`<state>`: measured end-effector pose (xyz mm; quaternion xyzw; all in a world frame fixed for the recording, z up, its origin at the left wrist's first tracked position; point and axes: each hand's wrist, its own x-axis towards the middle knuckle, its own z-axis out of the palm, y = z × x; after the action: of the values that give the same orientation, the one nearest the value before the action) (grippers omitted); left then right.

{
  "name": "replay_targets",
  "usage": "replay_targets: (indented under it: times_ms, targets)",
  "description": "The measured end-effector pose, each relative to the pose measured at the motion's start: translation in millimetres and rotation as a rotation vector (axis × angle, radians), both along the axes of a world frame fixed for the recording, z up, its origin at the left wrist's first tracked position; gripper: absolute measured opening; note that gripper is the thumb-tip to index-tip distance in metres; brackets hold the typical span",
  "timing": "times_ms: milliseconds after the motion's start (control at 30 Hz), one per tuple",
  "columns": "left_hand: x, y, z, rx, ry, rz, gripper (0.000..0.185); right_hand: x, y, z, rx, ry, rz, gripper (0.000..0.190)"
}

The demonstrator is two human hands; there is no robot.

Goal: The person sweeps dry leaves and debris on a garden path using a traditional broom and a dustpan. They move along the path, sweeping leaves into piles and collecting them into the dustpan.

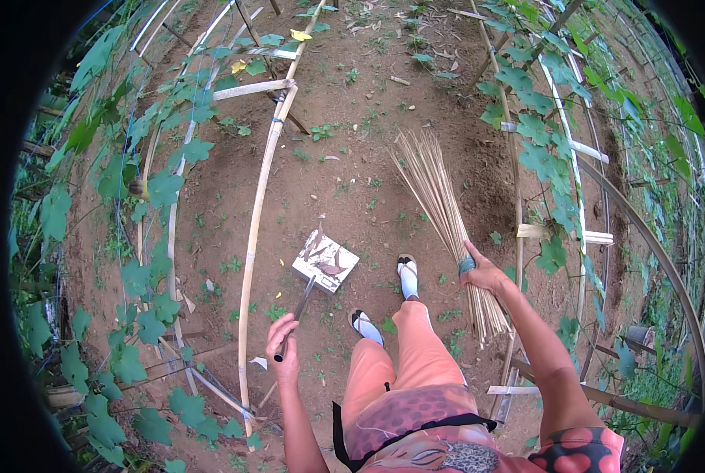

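Note:
My left hand [284, 343] is closed around the dark handle of a long-handled dustpan [343, 260]. Its white pan, stained with soil, rests on or just above the ground ahead of my feet. Several dry brown leaves [330, 267] lie in the pan. In my right hand [484, 273] is a stick broom [432, 183], a bundle of thin pale sticks held at its blue-green binding. The broom's splayed tips point forward and slightly left, over or against the bare soil; whether they touch it I cannot tell.
Bamboo trellis frames [264, 177] with climbing leafy vines [145, 284] line the left. More bamboo trellis [515, 177] and vines [533, 130] border the right. Between them runs a soil path [352, 142] with small weeds. Dry leaves [441, 44] litter its far end.

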<state>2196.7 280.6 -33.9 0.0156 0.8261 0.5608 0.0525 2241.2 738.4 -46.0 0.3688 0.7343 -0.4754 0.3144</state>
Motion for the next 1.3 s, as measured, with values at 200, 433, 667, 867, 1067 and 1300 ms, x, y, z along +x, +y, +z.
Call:
replay_targets:
  times_ms: [200,433,667,867,1067,1300]
  targets:
    - [-63.3,71.2,-36.2,0.161,-0.021,0.076,0.038,-4.9,-6.7,-38.6,-0.127,-0.127,0.192,0.1]
    - [-104.8,97.0,-38.0,0.129,0.005,0.127,0.04,-38.0,63.1,89.0,-0.354,-0.049,0.174,0.099]
    - [-131.0,112.6,-31.6,0.095,-0.029,0.213,0.036,-134.7,150.0,-12.3,-0.086,0.103,-0.16,0.101]
    - [-156.0,136.6,-34.9,0.053,-0.039,0.238,0.035,-136.5,140.0,-80.6,-0.056,-0.013,0.04,0.102]
    - [-182.5,143.3,-36.8,0.006,-0.045,0.227,0.039,-147.6,150.3,60.1,-0.463,-0.19,0.111,0.096]
    - [-219.4,154.5,-36.1,0.061,-0.069,0.266,0.035,-245.6,133.3,22.9,-0.238,0.123,0.159,0.096]
